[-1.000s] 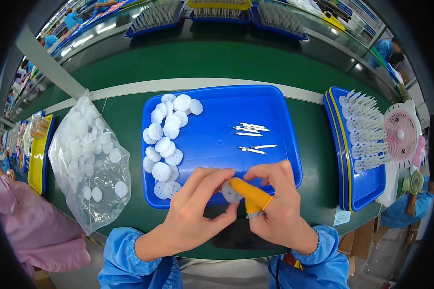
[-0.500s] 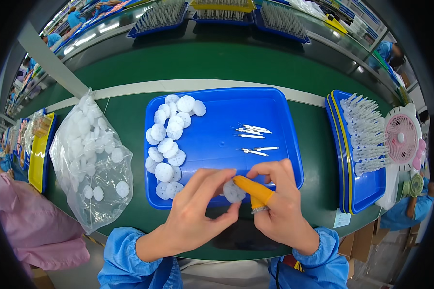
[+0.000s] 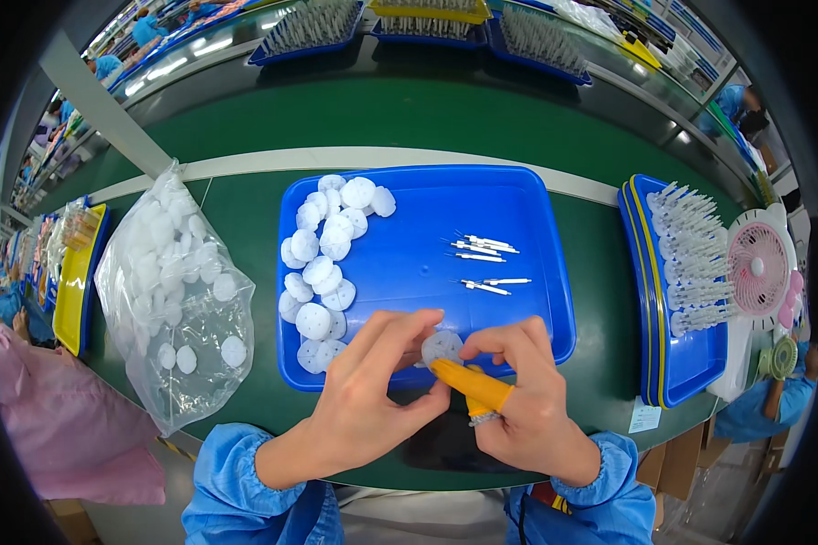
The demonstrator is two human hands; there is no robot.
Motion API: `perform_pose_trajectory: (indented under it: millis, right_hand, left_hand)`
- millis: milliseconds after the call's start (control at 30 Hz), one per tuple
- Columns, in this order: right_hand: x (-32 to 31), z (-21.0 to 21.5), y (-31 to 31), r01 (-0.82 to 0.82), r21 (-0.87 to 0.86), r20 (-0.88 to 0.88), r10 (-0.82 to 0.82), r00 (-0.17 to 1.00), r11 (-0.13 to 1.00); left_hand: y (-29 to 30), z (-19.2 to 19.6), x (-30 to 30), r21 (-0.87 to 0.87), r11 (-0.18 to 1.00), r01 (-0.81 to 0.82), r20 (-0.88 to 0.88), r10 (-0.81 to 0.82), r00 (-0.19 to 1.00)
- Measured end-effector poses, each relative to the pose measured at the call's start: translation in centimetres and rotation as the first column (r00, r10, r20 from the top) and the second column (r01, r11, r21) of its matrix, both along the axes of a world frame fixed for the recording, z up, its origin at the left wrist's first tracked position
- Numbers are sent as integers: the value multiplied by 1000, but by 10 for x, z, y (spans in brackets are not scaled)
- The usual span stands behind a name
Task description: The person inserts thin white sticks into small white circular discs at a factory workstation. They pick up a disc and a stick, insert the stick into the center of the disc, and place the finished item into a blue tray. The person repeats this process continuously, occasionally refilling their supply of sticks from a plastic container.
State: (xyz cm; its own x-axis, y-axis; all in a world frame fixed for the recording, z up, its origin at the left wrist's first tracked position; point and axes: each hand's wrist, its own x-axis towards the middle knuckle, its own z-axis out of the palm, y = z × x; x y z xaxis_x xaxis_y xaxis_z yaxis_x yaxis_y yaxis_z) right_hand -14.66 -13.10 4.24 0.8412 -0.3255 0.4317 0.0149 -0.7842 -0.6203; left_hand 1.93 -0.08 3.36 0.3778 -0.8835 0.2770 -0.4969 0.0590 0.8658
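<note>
A thin, round white plastic disc [image 3: 442, 346] is held between my two hands over the near edge of the blue tray [image 3: 418, 209]. The fingers and thumb of my left hand [image 3: 359, 386] close on it from the left. From the other side, my right hand [image 3: 538, 395] pinches at it, a yellow finger cover [image 3: 474, 386] on one finger lying against its lower edge. Whether something small sits in the disc is hidden. Loose white discs [image 3: 318, 270] fill the tray's left side. Several slender white sticks with thin wire-like ends [image 3: 495, 285] lie at its right.
Left of the tray lies a clear bag [image 3: 177, 300] of white discs. Stacked blue and yellow trays [image 3: 650, 363] at right carry upright white pieces [image 3: 691, 254], beside a pink-and-white fan [image 3: 759, 263]. Filled trays [image 3: 427, 27] stand across the far side. A pink-sleeved person [image 3: 64, 409] is at left.
The disc has turned and sits slightly higher between my fingers. My right hand's yellow-covered finger has dropped from the disc's top to its lower edge. The view has shifted slightly.
</note>
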Motion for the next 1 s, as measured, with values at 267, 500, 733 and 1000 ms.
perform_pose_trajectory:
  millis: [267, 500, 733, 1000]
  right_hand:
    - [6, 2, 1, 14, -16, -33, -14, 999, 1000]
    - [0, 5, 1, 83, 53, 17, -84, 996, 995]
    - [-3, 2, -9, 56, 197, 22, -62, 998, 979]
    - [-58, 15, -18, 176, 462, -26, -185, 982, 869]
  left_hand:
    - [-2, -1, -5, -32, 999, -1, -28, 0, 1000]
    - [0, 0, -3, -59, 998, -13, -32, 11, 999]
    - [0, -8, 1, -202, 975, 89, -288, -146, 947]
    - [0, -4, -13, -80, 989, 123, -512, -146, 846]
